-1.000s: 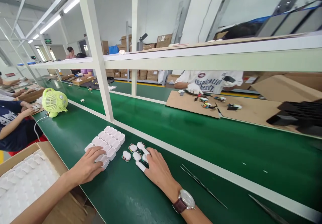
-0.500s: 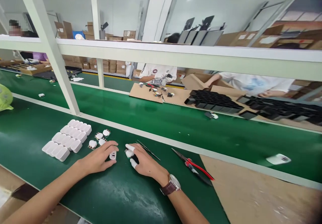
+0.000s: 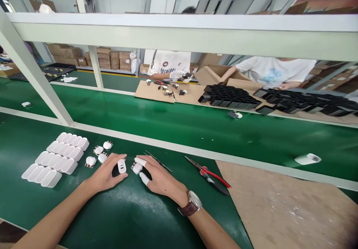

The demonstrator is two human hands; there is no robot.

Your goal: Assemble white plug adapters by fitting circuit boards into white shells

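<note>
My left hand [image 3: 104, 175] is closed on a small white charger housing [image 3: 122, 166], whose end with two port slots faces me. Just to its right, my right hand [image 3: 163, 180], with white finger cots on thumb and forefinger and a watch on the wrist, pinches a small circuit board with a white cover [image 3: 137, 168]. A narrow gap separates the housing from the board. Several similar boards [image 3: 98, 150] lie behind my left hand. Further left, white housings [image 3: 60, 162] stand in tight rows. Thin tweezers [image 3: 163, 164] lie just beyond my right hand.
Red-and-black pliers [image 3: 207, 174] rest right of my hands, beside a cardboard sheet [image 3: 268, 200]. A raised strip and a shelf post [image 3: 50, 92] border the green bench. On the far side, two people work near black cases [image 3: 229, 97]. A white charger [image 3: 307, 159] lies beyond the strip.
The view has tilted down and shifted right. My left hand has turned the housing so that its port end shows more fully. My right hand still holds the board close by.
</note>
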